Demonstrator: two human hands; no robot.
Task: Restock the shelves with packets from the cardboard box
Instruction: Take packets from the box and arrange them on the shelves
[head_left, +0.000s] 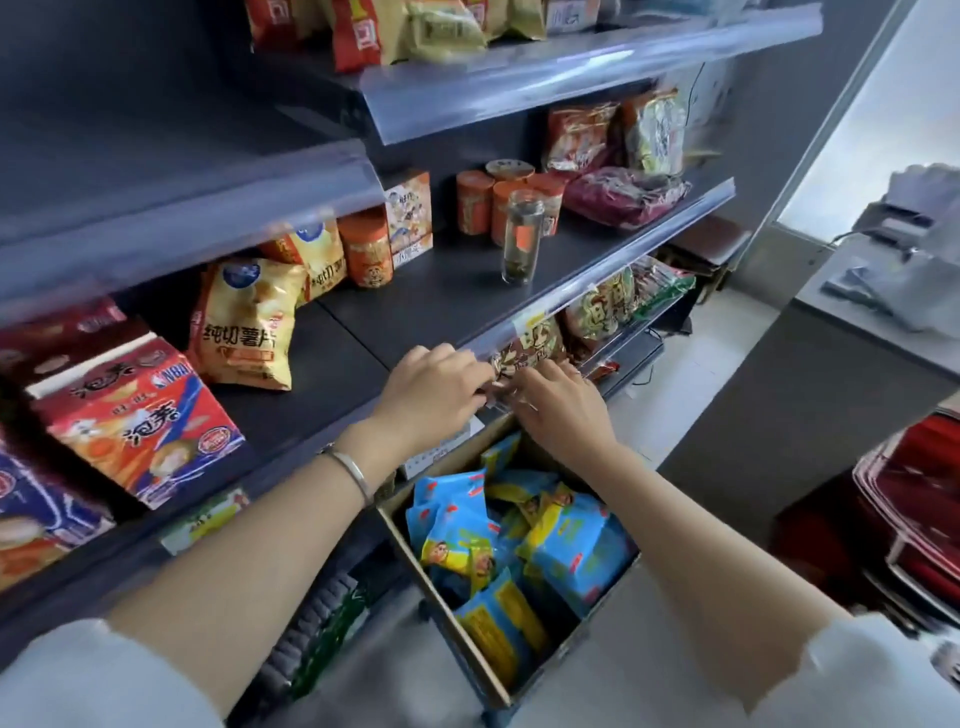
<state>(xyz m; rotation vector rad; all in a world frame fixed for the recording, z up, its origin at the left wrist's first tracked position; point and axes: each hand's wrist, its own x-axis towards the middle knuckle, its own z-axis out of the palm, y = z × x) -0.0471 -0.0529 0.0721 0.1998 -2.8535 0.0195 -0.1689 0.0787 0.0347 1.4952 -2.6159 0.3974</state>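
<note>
Dark shelves (415, 306) fill the left of the frame, pale floor (691, 374) the right, the cardboard box (458, 631) of blue packets (571, 551) sits bottom centre, and my left hand (436, 387) and right hand (563, 405) meet at the shelf edge, fingers curled, blur hiding whether they grip anything.

cardboard box (397, 525): below the middle shelf's front edge, packets (566, 545) inside
middle shelf (415, 306): bags (244, 327) left, jar (522, 236) right

The yellow chip bag (241, 332) on the shelf (415, 306) reads 纯切薯片. The red pack (140, 415) to its left carries 泡芙 and an NBA logo. Other print is too blurred to read.
</note>
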